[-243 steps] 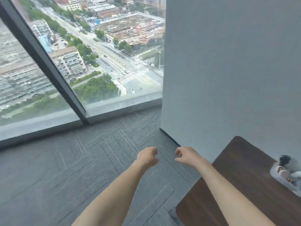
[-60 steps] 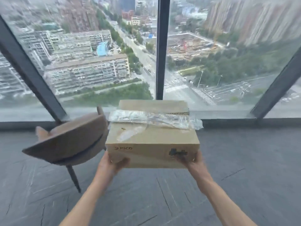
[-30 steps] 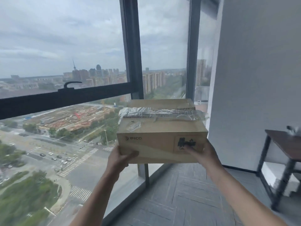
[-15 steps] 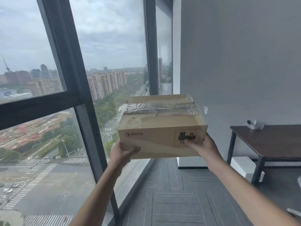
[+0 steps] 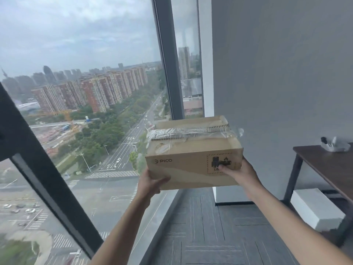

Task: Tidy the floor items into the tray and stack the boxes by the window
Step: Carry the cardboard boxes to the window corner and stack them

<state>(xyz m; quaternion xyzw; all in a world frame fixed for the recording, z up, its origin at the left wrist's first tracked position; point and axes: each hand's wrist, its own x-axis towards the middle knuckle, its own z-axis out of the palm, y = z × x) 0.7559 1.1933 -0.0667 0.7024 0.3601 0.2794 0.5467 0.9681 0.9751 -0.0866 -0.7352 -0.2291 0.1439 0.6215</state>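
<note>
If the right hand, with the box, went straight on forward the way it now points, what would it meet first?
Probably the grey wall. The right hand points up and away, gripping the box; beyond the box only that wall's edge shows. Depth is unclear, so the window stays possible.

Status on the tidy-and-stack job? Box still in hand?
Done: nothing visibly stacked by the window. The tray sits on the table holding a few items. In hand: the cardboard box, held off the floor by the left hand and right hand. Left: setting it down; a white box sits under the table.
</note>
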